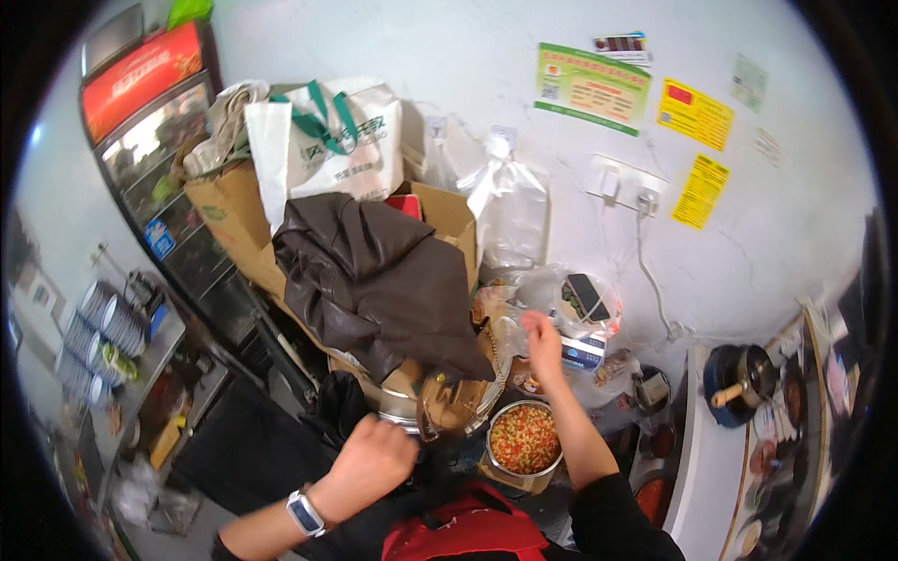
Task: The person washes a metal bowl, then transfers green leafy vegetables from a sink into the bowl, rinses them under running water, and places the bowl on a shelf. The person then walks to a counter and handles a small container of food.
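Note:
My left hand [372, 452], with a white-cased watch [305, 513] on its wrist, is curled in front of my body beside a black cloth item [342, 400]. Whether its hidden fingers grip anything is unclear. My right hand [544, 343] reaches forward next to a clear plastic bag [514, 335]; blur hides whether it holds the bag. A dark brown leather-like garment [379, 280] is heaped ahead of me. Against it rests a brown handbag [445, 407] with a chain strap. Below my right forearm stands a round metal pot [494, 456] of chopped red and yellow food.
A smartphone [588, 296] lies on a plastic tub [612, 308] by the wall. White tote bag [337, 151] and cardboard box [449, 217] stand behind the garment. A glass-door fridge [186, 210] is left; stacked bowls [105, 329] sit on shelving. A pan [744, 386] is right.

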`<state>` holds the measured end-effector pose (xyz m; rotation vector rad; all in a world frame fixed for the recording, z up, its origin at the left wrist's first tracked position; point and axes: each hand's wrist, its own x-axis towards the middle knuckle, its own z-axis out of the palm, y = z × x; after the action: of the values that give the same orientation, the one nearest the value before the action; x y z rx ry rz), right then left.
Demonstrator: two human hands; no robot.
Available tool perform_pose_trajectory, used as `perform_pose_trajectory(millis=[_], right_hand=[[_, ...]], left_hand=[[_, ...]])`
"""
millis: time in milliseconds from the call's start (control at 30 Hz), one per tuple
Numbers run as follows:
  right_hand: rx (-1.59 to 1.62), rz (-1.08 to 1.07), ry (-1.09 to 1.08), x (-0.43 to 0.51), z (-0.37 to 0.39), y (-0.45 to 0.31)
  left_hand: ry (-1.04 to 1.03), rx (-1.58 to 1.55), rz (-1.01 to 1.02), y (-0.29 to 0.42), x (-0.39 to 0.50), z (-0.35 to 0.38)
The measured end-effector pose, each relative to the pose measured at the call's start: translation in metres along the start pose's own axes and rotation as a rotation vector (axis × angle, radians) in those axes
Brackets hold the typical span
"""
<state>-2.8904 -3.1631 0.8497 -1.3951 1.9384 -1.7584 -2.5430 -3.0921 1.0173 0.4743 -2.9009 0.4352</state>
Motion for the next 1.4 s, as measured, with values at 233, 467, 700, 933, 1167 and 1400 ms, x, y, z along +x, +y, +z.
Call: perform_pose_trajectory(millis=[233, 467, 700, 933, 1167, 1400], right_hand=[[-0.264, 0.147, -0.237, 0.102, 0.042, 0.157], [-0.241, 0.115, -0.356, 0.145, 0.080, 0.250], [0.040, 0.205, -0.443, 0.148, 0.112, 0.250], [-0.365, 0.289, -0.276, 0.126, 0.132, 0.271], [-0.226, 0.455, -0.416, 0.131, 0.134, 0.267], [-0.109, 0.233, -0.289, 0.111, 0.088, 0.184]], left_hand=[[0.035, 0.495, 0.417, 0.004, 0.131, 0.013], [-0.060, 0.364, 0.387, -0.007, 0.143, 0.032], [-0.025, 0.120, 0.195, -0.013, 0.131, 0.036], [-0.080, -0.423, -0.014, 0.025, 0.083, 0.039], [-0.017, -0.974, -0.437, 0.071, 0.046, 0.043], [0.115, -1.088, -0.754, 0.081, 0.030, 0.039]])
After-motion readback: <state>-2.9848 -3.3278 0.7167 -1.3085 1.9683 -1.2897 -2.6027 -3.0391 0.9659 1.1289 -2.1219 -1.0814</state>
